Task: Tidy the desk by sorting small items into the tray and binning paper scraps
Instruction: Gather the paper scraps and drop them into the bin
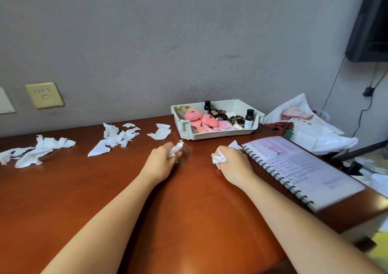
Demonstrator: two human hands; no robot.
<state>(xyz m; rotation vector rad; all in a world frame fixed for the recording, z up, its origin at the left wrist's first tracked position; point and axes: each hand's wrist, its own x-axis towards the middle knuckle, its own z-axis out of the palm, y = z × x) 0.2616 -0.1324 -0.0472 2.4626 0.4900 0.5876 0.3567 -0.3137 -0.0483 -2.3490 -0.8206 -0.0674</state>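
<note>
Left grip and right grip each clutch crumpled paper scraps, probably for binning. Loose scraps lie leftward.

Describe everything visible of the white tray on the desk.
The tray is off-white plastic, rectangular, with raised walls and a lower front lip. It sits flat at the back of the brown desk by the wall. Neither left hand nor right hand touches it. Inside lie pink plush toys and two dark-capped bottles.

A home study corner: wooden desk against a grey wall; tray of plush toys (pink); spiral notebook.
</note>
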